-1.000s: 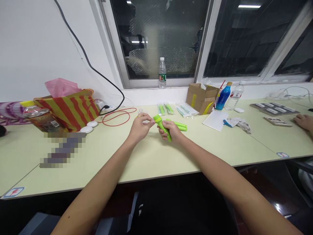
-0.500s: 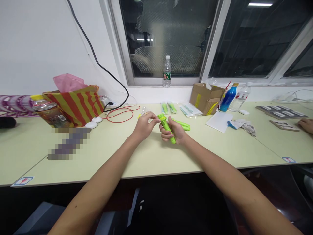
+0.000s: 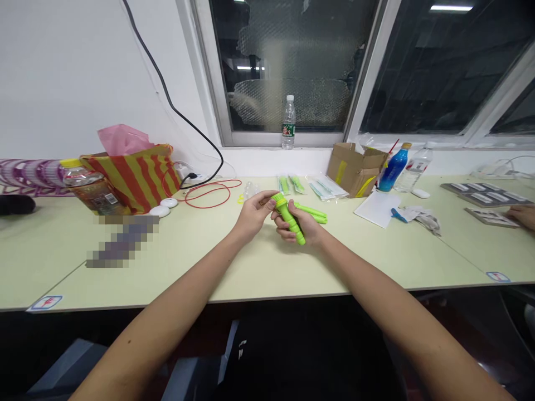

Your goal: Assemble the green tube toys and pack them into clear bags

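A bright green plastic flashlight (image 3: 295, 225) is held between my hands above the table, tilted with its wide ribbed head up and to the left. My right hand (image 3: 307, 225) is closed around its body, thumb along the upper side. With bent fingers and thumb, my left hand (image 3: 254, 214) grips the ribbed head. Behind my right hand lie more long green plastic pieces (image 3: 315, 214), partly hidden. Just beyond my left hand rest a clear plastic piece (image 3: 251, 190) and a small yellow piece (image 3: 241, 198).
Bagged green items (image 3: 291, 183), a clear packet (image 3: 326, 187) and a cardboard box (image 3: 355, 170) line the wall. Rightward are white paper (image 3: 377, 209), a glove (image 3: 420, 217), bottles and another person's hand (image 3: 522, 214). Leftward stand a striped bag (image 3: 140, 175), red cable (image 3: 209, 206) and tea bottle (image 3: 94, 189).
The left fingers have shifted from a fingertip pinch to a fuller hold on the flashlight's head. The whole view has moved slightly, and the flashlight stays in both hands.
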A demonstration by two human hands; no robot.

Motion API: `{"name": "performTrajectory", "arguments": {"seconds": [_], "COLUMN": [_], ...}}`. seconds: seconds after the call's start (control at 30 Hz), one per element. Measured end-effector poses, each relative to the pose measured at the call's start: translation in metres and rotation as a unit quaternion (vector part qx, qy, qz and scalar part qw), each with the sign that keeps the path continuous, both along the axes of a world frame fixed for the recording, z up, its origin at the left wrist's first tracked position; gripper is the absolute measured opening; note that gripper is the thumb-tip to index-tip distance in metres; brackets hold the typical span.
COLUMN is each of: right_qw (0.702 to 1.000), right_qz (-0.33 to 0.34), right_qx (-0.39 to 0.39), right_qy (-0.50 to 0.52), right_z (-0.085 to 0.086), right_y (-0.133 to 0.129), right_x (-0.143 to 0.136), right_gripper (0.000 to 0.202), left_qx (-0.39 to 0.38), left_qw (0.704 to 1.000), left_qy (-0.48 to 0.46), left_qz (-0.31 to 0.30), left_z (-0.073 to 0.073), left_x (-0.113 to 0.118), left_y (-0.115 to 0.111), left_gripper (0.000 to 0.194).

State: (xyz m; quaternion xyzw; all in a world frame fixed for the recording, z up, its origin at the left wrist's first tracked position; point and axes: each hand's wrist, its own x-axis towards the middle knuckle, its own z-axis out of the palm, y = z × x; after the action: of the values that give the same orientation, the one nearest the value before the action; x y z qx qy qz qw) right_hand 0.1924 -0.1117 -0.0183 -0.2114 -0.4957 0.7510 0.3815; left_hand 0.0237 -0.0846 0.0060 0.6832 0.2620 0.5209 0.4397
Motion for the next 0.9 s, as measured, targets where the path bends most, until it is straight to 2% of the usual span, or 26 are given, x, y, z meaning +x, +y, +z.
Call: {"name": "performTrajectory", "arguments": {"seconds": [0.2, 0.27, 0.43, 0.6, 0.73, 0.9], "right_qw": [0.982, 0.983, 0.992, 0.993, 0.990, 0.973], "right_qz": [-0.174, -0.178, -0.125, -0.092, -0.133, -0.229], "right_qx": [0.060, 0.052, -0.020, -0.059, -0.039, 0.021], "right_qy": [-0.032, -0.010, 0.011, 0.034, 0.017, -0.028], "right_z": [-0.012, -0.011, -0.008, -0.009, -0.012, -0.021], "right_y": [0.009, 0.007, 0.002, 0.005, 0.006, 0.009], "right_x": [-0.004, -0.004, -0.006, -0.011, -0.014, -0.017], "right_gripper": [0.038, 0.033, 0.024, 0.029, 0.026, 0.015], "left_qx": [-0.016, -0.018, -0.049, -0.103, -0.130, -0.135], "left_qw": [0.999, 0.999, 0.997, 0.990, 0.983, 0.983], "left_qy": [-0.038, -0.043, -0.015, -0.022, -0.039, -0.033], "left_qz": [0.008, -0.005, -0.056, -0.097, -0.122, -0.122], "left_z": [-0.004, -0.004, -0.009, -0.015, -0.016, -0.015], "left_x": [0.001, 0.002, 0.003, 0.007, 0.011, 0.014], "left_y": [0.001, 0.000, -0.002, -0.001, -0.001, -0.008], "left_gripper": [0.040, 0.037, 0.033, 0.027, 0.025, 0.022]}}
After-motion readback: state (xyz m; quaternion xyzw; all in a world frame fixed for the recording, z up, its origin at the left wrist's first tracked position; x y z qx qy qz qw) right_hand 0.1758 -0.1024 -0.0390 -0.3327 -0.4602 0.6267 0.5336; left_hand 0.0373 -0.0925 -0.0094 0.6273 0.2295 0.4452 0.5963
